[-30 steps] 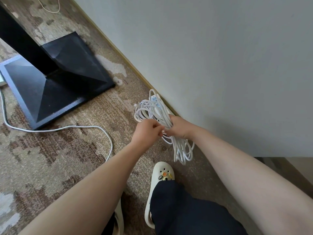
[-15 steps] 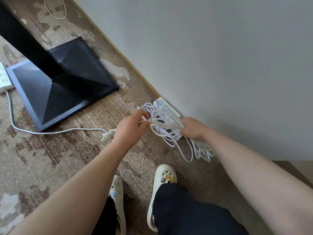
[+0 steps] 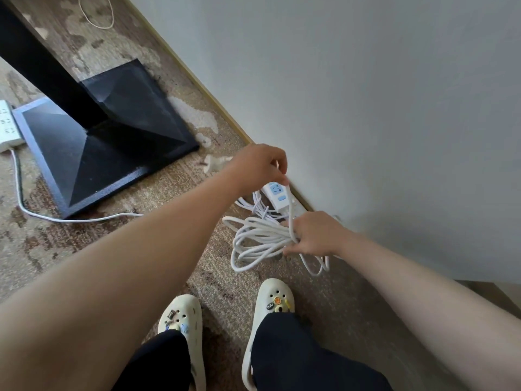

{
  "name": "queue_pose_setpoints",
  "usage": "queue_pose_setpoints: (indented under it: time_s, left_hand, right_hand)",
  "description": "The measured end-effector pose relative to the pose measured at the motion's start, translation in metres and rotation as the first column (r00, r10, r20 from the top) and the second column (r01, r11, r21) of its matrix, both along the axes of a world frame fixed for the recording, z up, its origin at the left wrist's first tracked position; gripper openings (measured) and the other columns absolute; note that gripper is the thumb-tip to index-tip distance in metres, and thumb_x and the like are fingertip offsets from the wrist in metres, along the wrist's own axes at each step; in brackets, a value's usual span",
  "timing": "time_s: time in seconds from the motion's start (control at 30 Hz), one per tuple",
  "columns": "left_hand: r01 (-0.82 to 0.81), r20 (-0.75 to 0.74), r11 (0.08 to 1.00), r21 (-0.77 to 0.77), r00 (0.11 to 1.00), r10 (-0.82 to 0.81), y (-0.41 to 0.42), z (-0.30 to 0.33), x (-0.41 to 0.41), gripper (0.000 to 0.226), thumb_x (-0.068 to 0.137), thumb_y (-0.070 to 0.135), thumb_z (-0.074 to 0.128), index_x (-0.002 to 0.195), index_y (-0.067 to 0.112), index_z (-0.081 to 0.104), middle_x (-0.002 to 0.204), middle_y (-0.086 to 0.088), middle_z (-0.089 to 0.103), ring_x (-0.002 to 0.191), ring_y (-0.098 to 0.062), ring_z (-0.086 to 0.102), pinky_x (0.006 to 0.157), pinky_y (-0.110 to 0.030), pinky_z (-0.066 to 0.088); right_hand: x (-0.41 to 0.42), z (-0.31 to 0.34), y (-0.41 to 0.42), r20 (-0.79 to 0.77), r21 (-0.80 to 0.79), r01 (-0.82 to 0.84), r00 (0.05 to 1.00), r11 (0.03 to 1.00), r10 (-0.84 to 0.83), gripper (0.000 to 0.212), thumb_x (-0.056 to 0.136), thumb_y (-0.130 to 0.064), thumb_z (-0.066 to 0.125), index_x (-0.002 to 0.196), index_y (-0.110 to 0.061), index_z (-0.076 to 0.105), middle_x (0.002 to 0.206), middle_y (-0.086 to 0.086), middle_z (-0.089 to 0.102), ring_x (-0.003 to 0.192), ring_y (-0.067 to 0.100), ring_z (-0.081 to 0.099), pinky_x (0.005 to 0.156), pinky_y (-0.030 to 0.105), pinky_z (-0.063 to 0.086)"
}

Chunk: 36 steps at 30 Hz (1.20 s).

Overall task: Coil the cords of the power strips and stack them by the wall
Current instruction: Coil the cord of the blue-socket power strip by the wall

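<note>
A white power strip with blue sockets (image 3: 277,193) lies on the carpet against the wall (image 3: 394,108). Its white cord is gathered in loose loops (image 3: 259,241) beside it. My right hand (image 3: 315,234) grips the bundle of loops at its right side. My left hand (image 3: 259,165) is raised above the strip and pinches one strand of the cord, which runs down to my right hand. The cord's white plug (image 3: 214,162) sticks out just left of my left hand. A second white power strip (image 3: 7,125) lies at the far left, its cord (image 3: 70,218) trailing across the carpet.
A black stand with a square base (image 3: 107,136) stands on the patterned carpet left of the hands. My feet in cream clogs (image 3: 275,303) are just below the cord. A thin loop of wire (image 3: 95,12) lies at the top left.
My left hand has lifted up and toward the wall, drawing a strand of cord with it, and the plug has come up beside it. My right hand stays on the loops.
</note>
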<state>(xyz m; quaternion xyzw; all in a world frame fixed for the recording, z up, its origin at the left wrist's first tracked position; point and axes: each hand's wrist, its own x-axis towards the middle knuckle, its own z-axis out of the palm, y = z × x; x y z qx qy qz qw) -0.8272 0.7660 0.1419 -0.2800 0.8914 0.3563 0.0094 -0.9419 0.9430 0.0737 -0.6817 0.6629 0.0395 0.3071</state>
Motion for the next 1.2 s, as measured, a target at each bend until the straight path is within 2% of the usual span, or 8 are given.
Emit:
queue_pose_setpoints:
  time_s: [0.17, 0.33, 0.53, 0.63, 0.83, 0.93, 1.03, 1.2]
  left_hand:
    - [-0.08, 0.04, 0.887, 0.455, 0.997, 0.07, -0.02, -0.029, 0.016, 0.001, 0.084, 0.02, 0.073, 0.085, 0.019, 0.073, 0.073, -0.001, 0.071, 0.057, -0.009, 0.056, 0.056, -0.027, 0.052]
    - [-0.198, 0.145, 0.542, 0.816, 0.98, 0.14, -0.022, -0.044, 0.037, 0.023, 0.091, 0.016, 0.063, 0.109, 0.004, 0.068, 0.09, -0.007, 0.071, 0.071, -0.014, 0.065, 0.065, -0.025, 0.055]
    - [-0.33, 0.17, 0.672, 0.662, 0.94, 0.295, 0.028, -0.07, 0.063, 0.02, 0.097, 0.008, 0.053, 0.081, 0.013, 0.063, 0.071, 0.002, 0.06, 0.05, -0.001, 0.057, 0.049, -0.013, 0.046]
    - [-0.386, 0.216, 0.546, 0.743, 0.911, 0.351, 0.066, -0.088, 0.069, 0.019, 0.096, 0.026, 0.056, 0.095, 0.015, 0.071, 0.065, 0.003, 0.058, 0.054, -0.007, 0.045, 0.052, -0.018, 0.042]
    - [-0.187, 0.153, 0.89, 0.416, 0.979, 0.134, 0.1, -0.09, 0.061, 0.024, 0.099, 0.028, 0.051, 0.101, 0.014, 0.07, 0.069, 0.003, 0.059, 0.05, -0.006, 0.044, 0.053, -0.024, 0.042]
    - [0.047, 0.185, 0.991, 0.122, 0.98, -0.069, 0.091, -0.066, 0.053, 0.024, 0.098, 0.036, 0.05, 0.091, 0.021, 0.067, 0.072, 0.007, 0.063, 0.058, -0.008, 0.056, 0.057, -0.03, 0.053]
    - [0.263, 0.244, 0.95, -0.166, 0.945, -0.219, 0.075, -0.045, 0.048, 0.028, 0.1, 0.043, 0.043, 0.089, 0.024, 0.061, 0.075, 0.012, 0.056, 0.063, -0.004, 0.056, 0.056, -0.023, 0.051]
    - [0.427, 0.194, 0.785, -0.449, 0.904, -0.381, 0.04, -0.022, 0.033, 0.03, 0.095, 0.052, 0.044, 0.099, 0.03, 0.063, 0.088, 0.015, 0.057, 0.083, -0.007, 0.051, 0.084, -0.027, 0.043]
  right_hand:
    - [-0.012, 0.01, 0.002, 0.087, -0.076, 0.114, 0.99, 0.991, -0.108, 0.027, 0.084, -0.057, 0.067, 0.084, -0.031, 0.059, 0.067, -0.014, 0.055, 0.058, 0.004, 0.049, 0.056, 0.024, 0.036]
    - [-0.018, 0.026, 0.007, 0.318, -0.212, 0.277, 0.926, 0.937, -0.202, 0.024, 0.082, -0.04, 0.074, 0.097, -0.021, 0.073, 0.079, -0.002, 0.073, 0.068, 0.016, 0.066, 0.061, 0.021, 0.045]
    - [-0.027, 0.029, -0.001, 0.517, -0.17, 0.536, 0.763, 0.827, -0.388, 0.037, 0.078, -0.033, 0.083, 0.09, -0.057, 0.058, 0.078, -0.036, 0.066, 0.077, -0.011, 0.063, 0.066, 0.007, 0.045]
    - [-0.026, 0.023, -0.004, 0.551, -0.159, 0.64, 0.689, 0.752, -0.47, 0.032, 0.077, -0.034, 0.083, 0.091, -0.051, 0.06, 0.084, -0.036, 0.066, 0.079, -0.011, 0.063, 0.066, 0.004, 0.043]
    - [-0.024, -0.004, -0.002, 0.443, -0.136, 0.801, 0.575, 0.583, -0.688, 0.031, 0.076, -0.047, 0.076, 0.092, -0.025, 0.061, 0.082, -0.007, 0.069, 0.075, 0.011, 0.065, 0.067, 0.032, 0.052]
    - [-0.033, -0.008, -0.007, 0.141, -0.124, 0.707, 0.707, 0.697, -0.692, 0.048, 0.08, -0.052, 0.073, 0.101, -0.017, 0.047, 0.078, 0.0, 0.061, 0.069, 0.021, 0.059, 0.059, 0.036, 0.045]
    - [-0.031, -0.01, -0.01, -0.089, -0.031, 0.482, 0.871, 0.876, -0.483, 0.048, 0.086, -0.056, 0.065, 0.112, -0.026, 0.038, 0.082, -0.005, 0.06, 0.063, 0.012, 0.055, 0.05, 0.03, 0.037]
    - [-0.019, -0.007, -0.003, -0.081, -0.002, 0.226, 0.971, 0.974, -0.226, 0.063, 0.092, -0.06, 0.053, 0.141, -0.024, 0.034, 0.088, -0.006, 0.061, 0.063, 0.01, 0.048, 0.056, 0.031, 0.036]
